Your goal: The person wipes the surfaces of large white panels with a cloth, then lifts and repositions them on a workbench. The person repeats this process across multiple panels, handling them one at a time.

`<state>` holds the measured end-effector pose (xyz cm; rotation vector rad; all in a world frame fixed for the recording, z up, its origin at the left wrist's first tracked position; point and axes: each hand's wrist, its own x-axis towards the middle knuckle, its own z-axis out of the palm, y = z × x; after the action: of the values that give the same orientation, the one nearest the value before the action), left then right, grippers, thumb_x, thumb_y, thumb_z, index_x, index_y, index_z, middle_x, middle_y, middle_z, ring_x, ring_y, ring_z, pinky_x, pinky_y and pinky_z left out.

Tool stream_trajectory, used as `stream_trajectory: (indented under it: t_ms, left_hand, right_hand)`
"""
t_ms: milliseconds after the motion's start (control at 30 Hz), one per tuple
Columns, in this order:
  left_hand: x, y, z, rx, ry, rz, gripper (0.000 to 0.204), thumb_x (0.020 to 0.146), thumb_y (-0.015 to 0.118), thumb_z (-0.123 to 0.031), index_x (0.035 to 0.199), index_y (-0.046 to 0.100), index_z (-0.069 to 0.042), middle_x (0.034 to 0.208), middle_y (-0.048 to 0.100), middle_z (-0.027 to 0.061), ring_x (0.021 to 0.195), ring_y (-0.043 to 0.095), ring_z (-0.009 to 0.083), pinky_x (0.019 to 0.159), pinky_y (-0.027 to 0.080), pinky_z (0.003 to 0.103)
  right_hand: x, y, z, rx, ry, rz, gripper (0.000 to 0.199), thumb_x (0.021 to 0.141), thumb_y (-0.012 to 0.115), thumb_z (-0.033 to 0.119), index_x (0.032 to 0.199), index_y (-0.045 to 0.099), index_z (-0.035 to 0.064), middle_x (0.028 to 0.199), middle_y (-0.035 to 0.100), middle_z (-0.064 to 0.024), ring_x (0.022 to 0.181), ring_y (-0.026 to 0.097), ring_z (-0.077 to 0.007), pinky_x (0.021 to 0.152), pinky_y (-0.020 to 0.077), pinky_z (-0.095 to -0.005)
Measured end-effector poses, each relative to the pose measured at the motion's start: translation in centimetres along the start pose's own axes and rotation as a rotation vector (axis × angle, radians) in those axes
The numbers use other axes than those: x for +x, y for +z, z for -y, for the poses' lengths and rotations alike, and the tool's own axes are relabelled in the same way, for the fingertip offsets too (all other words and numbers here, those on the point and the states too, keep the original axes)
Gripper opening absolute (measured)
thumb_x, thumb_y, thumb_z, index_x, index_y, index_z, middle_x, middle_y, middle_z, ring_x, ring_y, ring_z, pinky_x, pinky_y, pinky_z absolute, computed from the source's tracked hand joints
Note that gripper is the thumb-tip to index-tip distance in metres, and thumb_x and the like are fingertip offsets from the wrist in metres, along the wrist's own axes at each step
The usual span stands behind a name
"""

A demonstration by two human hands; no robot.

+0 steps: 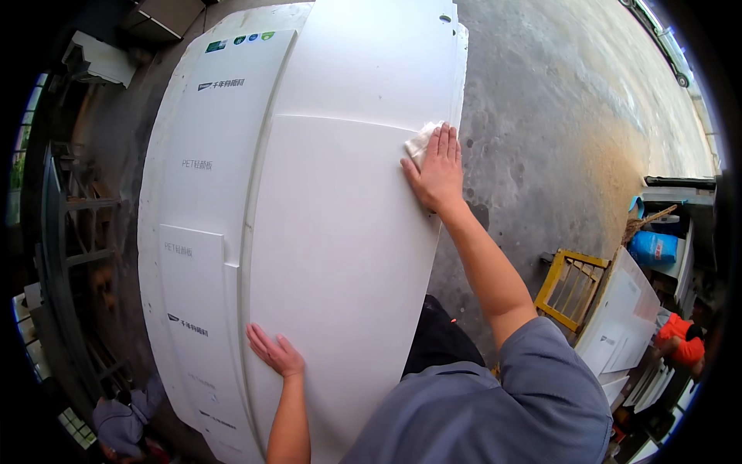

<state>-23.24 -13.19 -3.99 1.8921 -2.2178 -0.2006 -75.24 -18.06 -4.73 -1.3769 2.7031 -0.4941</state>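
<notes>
A long white panel [340, 232] lies flat in front of me, its far end meeting or lying under another white panel [363, 62]. My right hand [439, 172] presses a folded white cloth [421, 143] onto the surface at the far right corner, fingers pointing away from me. The cloth sticks out on the thumb side. Nearer to me, my left hand [276, 352] rests on the panel's left edge with its fingers stretched out and nothing in them.
Left of a narrow gap lie more white boards [205, 124] with printed marks, some stacked. A yellow frame [572, 288] and leaning boards [622, 309] stand at the right, near a person in orange [680, 340]. Another person [127, 417] is at the lower left, by dark metal racks [81, 232].
</notes>
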Motion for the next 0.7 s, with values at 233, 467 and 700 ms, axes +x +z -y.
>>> stream_trajectory:
  t_ms: [233, 467, 700]
  left_hand:
    - [-0.6, -0.8, -0.6, 0.01, -0.084, 0.031, 0.071, 0.095, 0.053, -0.026, 0.157, 0.034, 0.003, 0.165, 0.031, 0.0214, 0.153, 0.027, 0.0399, 0.126, 0.015, 0.056]
    - [0.4, -1.3, -1.1, -0.035, -0.117, 0.076, 0.074, 0.09, 0.058, -0.023, 0.156, 0.035, 0.003, 0.164, 0.032, 0.0219, 0.153, 0.027, 0.0407, 0.126, 0.016, 0.057]
    - [-0.5, -1.2, -0.7, -0.089, -0.155, 0.039, 0.076, 0.093, 0.061, -0.026, 0.156, 0.034, 0.006, 0.164, 0.032, 0.0225, 0.152, 0.029, 0.0401, 0.125, 0.018, 0.057]
  right_hand:
    - [2.0, 0.7, 0.1, -0.112, -0.032, 0.032, 0.095, 0.097, 0.058, 0.05, 0.156, 0.022, -0.0139, 0.167, 0.018, -0.031, 0.158, 0.012, -0.0407, 0.129, 0.0119, -0.0465]
    - [12.1, 8.3, 18.5, -0.112, -0.456, 0.07, 0.096, 0.098, 0.048, 0.064, 0.158, 0.027, -0.0073, 0.169, 0.023, -0.022, 0.159, 0.015, -0.0323, 0.129, 0.0134, -0.0433]
    - [4.9, 10.6, 25.7, -0.19, -0.803, 0.098, 0.094, 0.101, 0.044, 0.065, 0.16, 0.025, -0.0057, 0.169, 0.023, -0.0195, 0.159, 0.016, -0.0317, 0.129, 0.0133, -0.0431]
